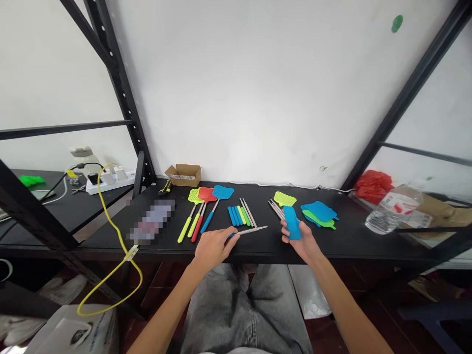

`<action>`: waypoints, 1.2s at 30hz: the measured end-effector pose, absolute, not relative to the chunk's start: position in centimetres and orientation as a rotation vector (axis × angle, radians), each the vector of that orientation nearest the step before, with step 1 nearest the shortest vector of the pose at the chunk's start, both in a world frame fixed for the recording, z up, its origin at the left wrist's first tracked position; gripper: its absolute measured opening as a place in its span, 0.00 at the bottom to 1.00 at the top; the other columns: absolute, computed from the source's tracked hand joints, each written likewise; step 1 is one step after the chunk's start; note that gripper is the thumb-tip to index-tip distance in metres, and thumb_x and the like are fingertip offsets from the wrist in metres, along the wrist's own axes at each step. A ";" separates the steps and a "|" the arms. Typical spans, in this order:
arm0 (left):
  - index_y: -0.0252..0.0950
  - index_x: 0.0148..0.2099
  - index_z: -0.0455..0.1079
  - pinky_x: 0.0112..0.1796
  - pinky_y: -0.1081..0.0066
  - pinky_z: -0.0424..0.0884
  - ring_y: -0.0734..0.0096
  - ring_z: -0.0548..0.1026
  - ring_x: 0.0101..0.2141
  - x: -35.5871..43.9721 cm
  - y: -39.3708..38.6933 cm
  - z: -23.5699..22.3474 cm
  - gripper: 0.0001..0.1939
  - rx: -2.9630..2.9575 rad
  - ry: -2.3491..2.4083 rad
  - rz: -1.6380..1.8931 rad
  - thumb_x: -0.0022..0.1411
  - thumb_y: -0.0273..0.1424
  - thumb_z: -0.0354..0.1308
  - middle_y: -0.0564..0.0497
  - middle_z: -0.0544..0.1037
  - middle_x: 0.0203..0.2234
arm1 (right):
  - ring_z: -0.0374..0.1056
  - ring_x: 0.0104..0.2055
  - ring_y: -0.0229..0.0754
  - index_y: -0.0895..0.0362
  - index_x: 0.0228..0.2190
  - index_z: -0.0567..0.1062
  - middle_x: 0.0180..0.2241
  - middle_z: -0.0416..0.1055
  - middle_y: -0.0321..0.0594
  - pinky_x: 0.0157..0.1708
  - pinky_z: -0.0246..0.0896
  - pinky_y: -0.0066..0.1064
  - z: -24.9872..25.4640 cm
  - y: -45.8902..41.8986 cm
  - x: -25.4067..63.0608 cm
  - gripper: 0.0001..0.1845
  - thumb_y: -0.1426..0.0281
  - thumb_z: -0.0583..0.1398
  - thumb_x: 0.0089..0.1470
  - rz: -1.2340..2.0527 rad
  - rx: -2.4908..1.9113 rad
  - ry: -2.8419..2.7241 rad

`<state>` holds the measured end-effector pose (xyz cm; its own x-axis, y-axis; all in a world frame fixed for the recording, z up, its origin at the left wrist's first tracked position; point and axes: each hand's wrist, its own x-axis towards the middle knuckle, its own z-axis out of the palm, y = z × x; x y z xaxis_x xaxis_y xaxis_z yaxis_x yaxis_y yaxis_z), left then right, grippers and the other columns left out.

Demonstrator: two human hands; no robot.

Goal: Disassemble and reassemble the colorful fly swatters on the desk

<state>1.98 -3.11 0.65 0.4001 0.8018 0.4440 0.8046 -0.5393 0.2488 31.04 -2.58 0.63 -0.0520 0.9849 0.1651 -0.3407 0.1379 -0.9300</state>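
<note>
Head view: left hand (213, 248) pinches a thin, stiff metal rod (250, 230) at its end; right hand (300, 241) grips a light, flexible blue swatter head (292, 222).

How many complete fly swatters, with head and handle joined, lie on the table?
3. They lie side by side left of centre: the yellow swatter, the red swatter and the blue swatter. None seems hidden; the other heads are loose parts.

Three assembled swatters (201, 209) lay left of centre on the table (354, 241), loose handles (238, 215) and rods (248, 211) just right of them. A cardboard box (183, 174) sat behind at the back edge; swatter heads (319, 214) lay further right, a bottle (393, 209) near the right edge.
</note>
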 end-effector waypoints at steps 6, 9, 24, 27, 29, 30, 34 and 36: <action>0.47 0.54 0.71 0.33 0.72 0.65 0.65 0.80 0.38 2.0 -3.2 0.6 0.18 -2.673 -1.471 -0.896 0.73 0.41 0.42 0.53 0.82 0.40 | 0.50 0.21 0.32 0.51 0.43 0.72 0.25 0.59 0.29 0.17 0.50 0.25 0.2 -2.3 31.0 0.27 0.57 0.71 0.42 1.157 -0.900 -0.932; 0.48 0.56 0.70 0.37 0.71 0.67 0.65 0.79 0.41 2.0 -3.2 0.5 0.18 -2.685 -1.463 -0.927 0.73 0.41 0.42 0.53 0.81 0.43 | 0.51 0.19 0.31 0.54 0.38 0.72 0.22 0.60 0.28 0.14 0.47 0.24 0.0 -2.2 30.9 0.25 0.58 0.72 0.41 1.078 -0.970 -0.951; 0.44 0.49 0.70 0.30 0.71 0.60 0.67 0.78 0.32 2.1 -3.3 0.8 0.15 -2.665 -1.475 -0.869 0.72 0.39 0.43 0.53 0.81 0.36 | 0.72 0.28 0.44 0.52 0.43 0.71 0.32 0.75 0.36 0.23 0.70 0.32 -0.3 -1.9 31.1 0.34 0.58 0.75 0.34 0.935 -1.182 -0.971; 0.44 0.48 0.70 0.28 0.70 0.57 0.68 0.77 0.31 2.1 -3.3 0.8 0.14 -2.660 -1.479 -0.851 0.72 0.39 0.44 0.55 0.81 0.34 | 0.74 0.32 0.46 0.52 0.44 0.71 0.35 0.76 0.38 0.31 0.73 0.37 -0.3 -2.0 30.9 0.34 0.58 0.74 0.36 0.922 -1.184 -1.013; 0.44 0.48 0.69 0.28 0.70 0.57 0.69 0.77 0.31 2.1 -3.3 0.8 0.14 -2.661 -1.477 -0.849 0.72 0.39 0.44 0.55 0.81 0.34 | 0.74 0.35 0.48 0.52 0.44 0.71 0.36 0.77 0.39 0.34 0.74 0.39 -0.3 -2.0 30.8 0.34 0.58 0.74 0.36 0.892 -1.209 -1.055; 0.44 0.48 0.69 0.29 0.70 0.57 0.69 0.76 0.31 2.1 -3.3 0.8 0.14 -2.662 -1.475 -0.849 0.72 0.39 0.44 0.55 0.81 0.35 | 0.74 0.36 0.49 0.52 0.44 0.71 0.37 0.77 0.39 0.35 0.74 0.39 -0.3 -2.1 30.7 0.34 0.58 0.74 0.36 0.875 -1.227 -1.077; 0.44 0.47 0.69 0.29 0.70 0.57 0.71 0.76 0.29 2.1 -3.3 0.7 0.14 -2.668 -1.470 -0.823 0.72 0.39 0.44 0.56 0.80 0.35 | 0.75 0.36 0.51 0.51 0.46 0.70 0.37 0.77 0.39 0.35 0.73 0.41 -0.3 -2.3 30.4 0.35 0.58 0.73 0.36 0.818 -1.285 -1.180; 0.44 0.47 0.70 0.29 0.70 0.57 0.71 0.76 0.29 2.0 -3.2 0.7 0.14 -2.672 -1.468 -0.800 0.72 0.41 0.44 0.56 0.80 0.35 | 0.74 0.36 0.51 0.51 0.46 0.69 0.36 0.76 0.39 0.35 0.73 0.41 -0.3 -2.4 30.3 0.34 0.58 0.73 0.37 0.792 -1.300 -1.216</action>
<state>2.02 -3.24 0.72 0.4374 0.7922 0.4255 0.7870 -0.5662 0.2450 30.30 -2.38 -0.32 0.2404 0.9479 0.2088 0.1921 0.1644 -0.9675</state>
